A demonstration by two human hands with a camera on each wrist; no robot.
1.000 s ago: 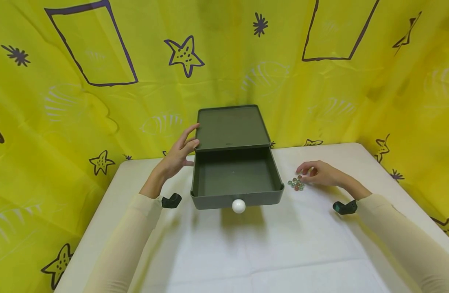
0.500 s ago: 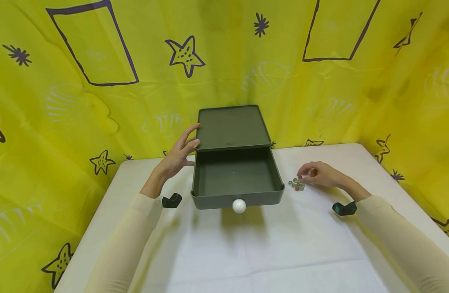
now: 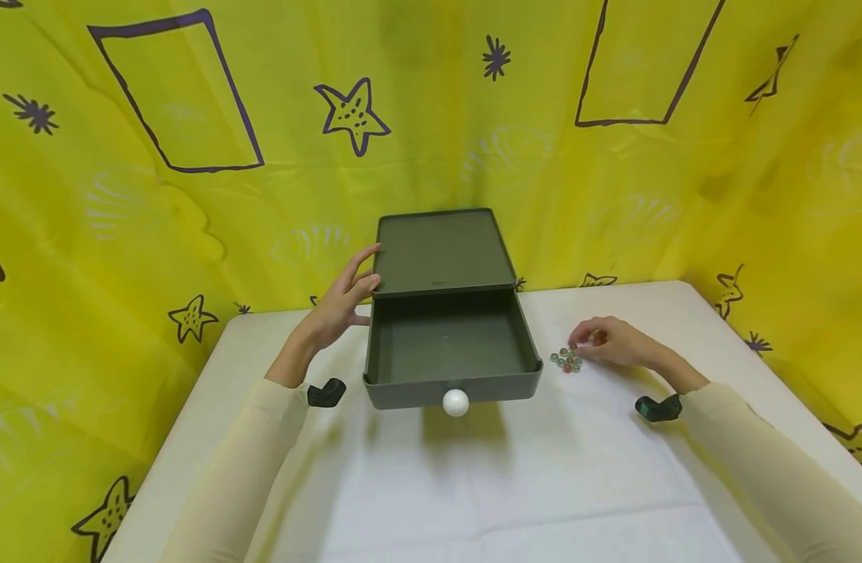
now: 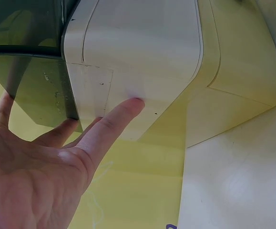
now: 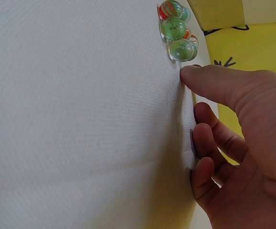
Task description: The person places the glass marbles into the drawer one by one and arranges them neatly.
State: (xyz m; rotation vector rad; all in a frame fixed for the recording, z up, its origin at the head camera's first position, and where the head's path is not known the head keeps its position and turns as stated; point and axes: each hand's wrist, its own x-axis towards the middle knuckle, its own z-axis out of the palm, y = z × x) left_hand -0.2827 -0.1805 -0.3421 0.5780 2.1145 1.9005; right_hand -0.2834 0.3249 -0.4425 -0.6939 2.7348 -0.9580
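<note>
A dark grey-green box stands on the table with its drawer pulled out toward me; a white round knob sits on the drawer's front. My left hand rests against the box's left side, fingers spread and nearly straight; in the left wrist view one fingertip presses the side panel. To the right of the drawer lies a small cluster of glass marbles, green and red. My right hand is at the cluster's edge, thumb and index finger pinching a reddish marble, its other fingers curled.
The table has a white cloth over it. Behind and at both sides hangs a yellow curtain with starfish and fish drawings, close behind the box. Small dark wrist devices sit below both wrists.
My right index finger has come down to the reddish marble, closing toward the thumb. The left hand, box and drawer stay put; the head view has shifted slightly.
</note>
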